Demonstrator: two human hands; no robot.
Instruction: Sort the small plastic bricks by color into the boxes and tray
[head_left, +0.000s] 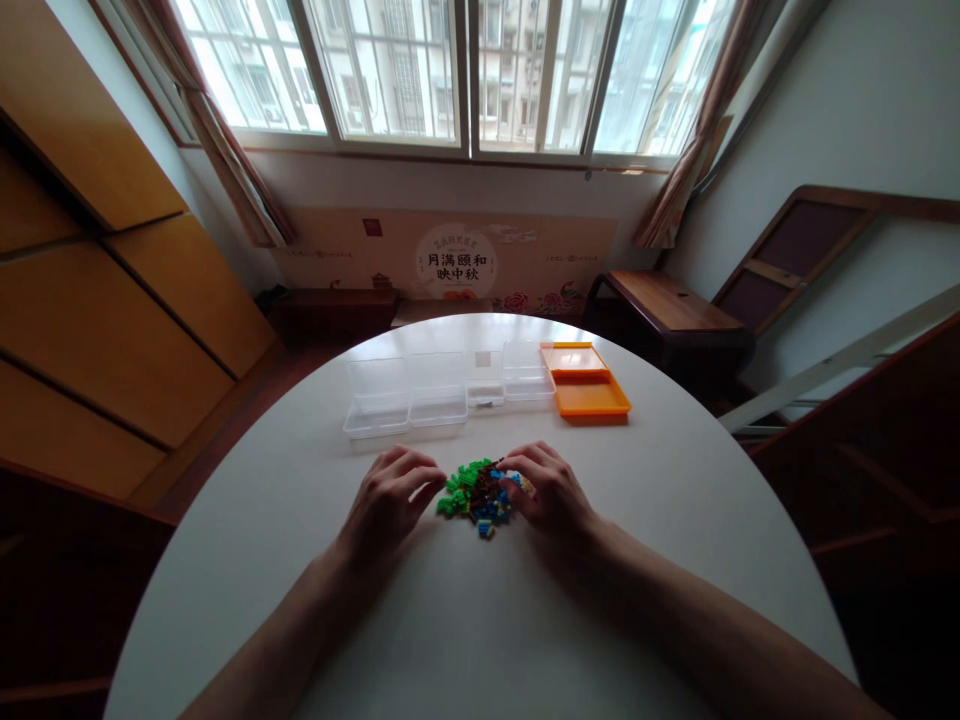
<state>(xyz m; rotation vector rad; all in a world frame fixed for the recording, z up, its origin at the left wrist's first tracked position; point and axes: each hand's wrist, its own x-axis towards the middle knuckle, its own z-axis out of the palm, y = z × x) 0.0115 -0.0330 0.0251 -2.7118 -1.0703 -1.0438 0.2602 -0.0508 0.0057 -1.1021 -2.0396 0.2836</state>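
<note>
A small heap of toy building bricks lies on the white table, with green bricks point(459, 492) on its left, brown bricks point(486, 488) in the middle and blue bricks point(499, 508) to the right. My left hand point(394, 492) is at the green side, thumb and index tips close together in a pinch; whatever is between them is too small to make out. Over the right side of the heap, my right hand point(551, 488) has its thumb and fingers apart, the tips at the brown and blue bricks. It hides part of the heap. One blue-and-pale brick point(485, 528) sits at the near edge.
Beyond the heap stand several clear plastic boxes point(438, 408) with lids raised. Beside them is an open orange box point(592, 398). The round white table point(480, 640) has a curved far edge. A wooden stool-like seat point(675, 303) stands past it on the right, below the window.
</note>
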